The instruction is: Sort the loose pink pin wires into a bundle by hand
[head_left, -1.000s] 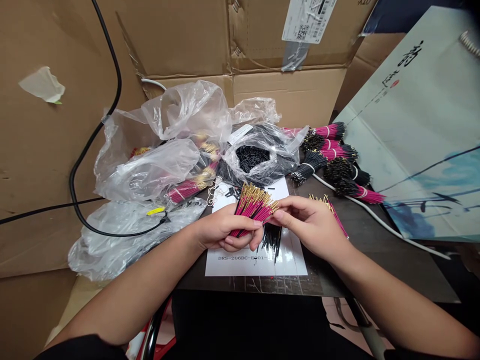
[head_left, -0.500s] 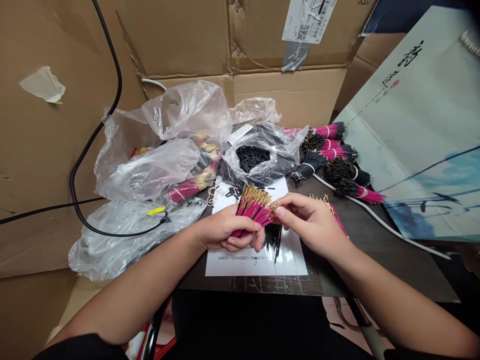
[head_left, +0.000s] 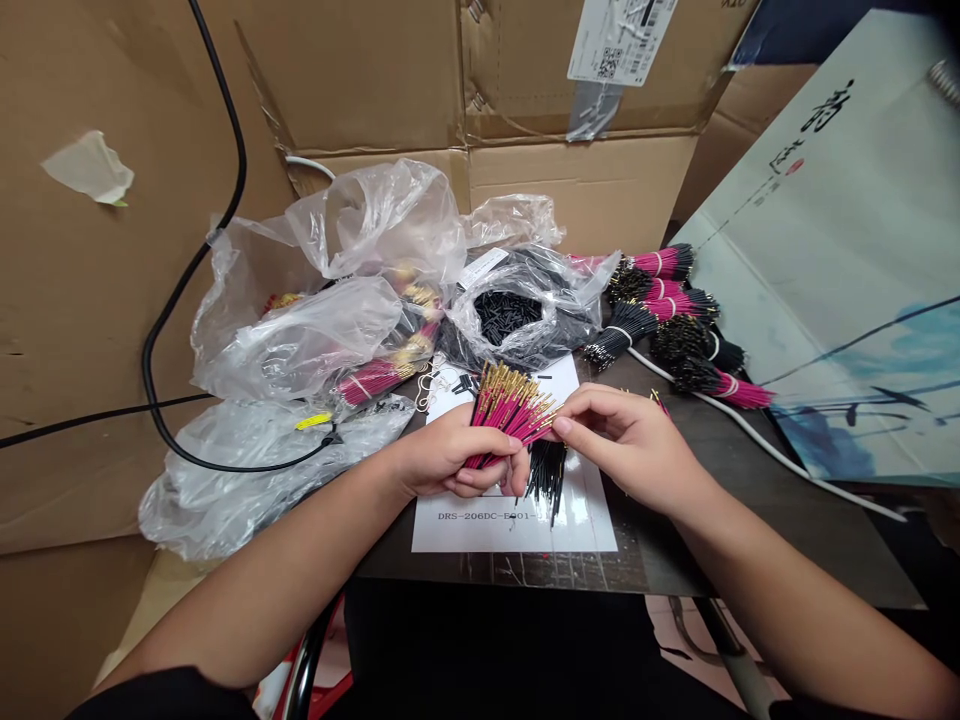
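Note:
My left hand (head_left: pixel 469 455) is wrapped round a bundle of magenta wires (head_left: pixel 506 408) with gold tips fanned upward. Black wire ends (head_left: pixel 547 478) hang out below it, over a printed white sheet (head_left: pixel 517 530). At the bundle's right edge, the thumb and forefinger of my right hand (head_left: pixel 622 435) are pinched together at one gold-tipped wire. The fingertips hide whether that wire is still among the others. A few more gold-tipped wires lie on the table, mostly hidden behind my right hand.
An open plastic bag of small black tubes (head_left: pixel 508 318) stands behind the sheet. Tied wire bundles (head_left: pixel 675 305) lie at the back right, by a white cable (head_left: pixel 750 435) and a large paper bag (head_left: pixel 847 300). Crumpled clear bags (head_left: pixel 300 330) and a black cable (head_left: pixel 154 350) fill the left.
My right hand has shifted very slightly and now covers more of the loose wires behind it. My left hand keeps its hold on the bundle. The whole view has moved a little.

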